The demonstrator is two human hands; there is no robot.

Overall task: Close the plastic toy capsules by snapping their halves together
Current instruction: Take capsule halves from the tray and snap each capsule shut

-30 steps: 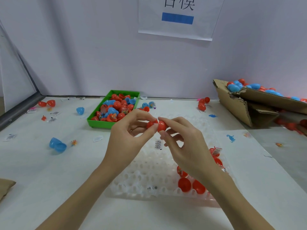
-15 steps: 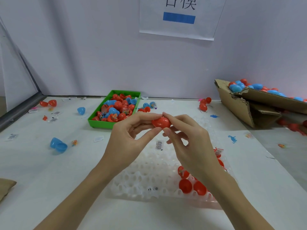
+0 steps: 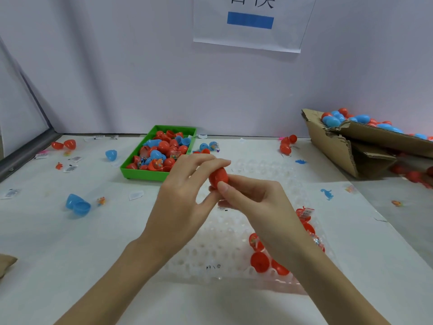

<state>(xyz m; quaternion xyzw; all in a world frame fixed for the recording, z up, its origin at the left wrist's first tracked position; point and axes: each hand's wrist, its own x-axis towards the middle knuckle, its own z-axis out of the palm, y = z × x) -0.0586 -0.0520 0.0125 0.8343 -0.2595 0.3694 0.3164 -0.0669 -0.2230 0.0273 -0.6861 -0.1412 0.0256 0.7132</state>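
A red egg-shaped capsule [image 3: 218, 176] is held above the table's middle, its two halves joined. My left hand [image 3: 185, 195] pinches it from the left, fingers over its top and thumb beneath. My right hand [image 3: 257, 202] pinches it from the right, thumb on its lower side. Below them lies a clear plastic holder tray [image 3: 210, 254], with several red capsule halves [image 3: 260, 261] in its right-hand cells, partly hidden by my right forearm.
A green tray [image 3: 145, 174] of red and blue halves sits at the back centre. A torn cardboard box [image 3: 339, 148] with capsules stands at the right. A blue open capsule [image 3: 78, 205], loose red capsules [image 3: 287, 146], small toys and paper labels are scattered on the table.
The two red halves, first held slightly apart between my fingertips, have come together into one capsule. Both hands turned it so that it now stands more upright.
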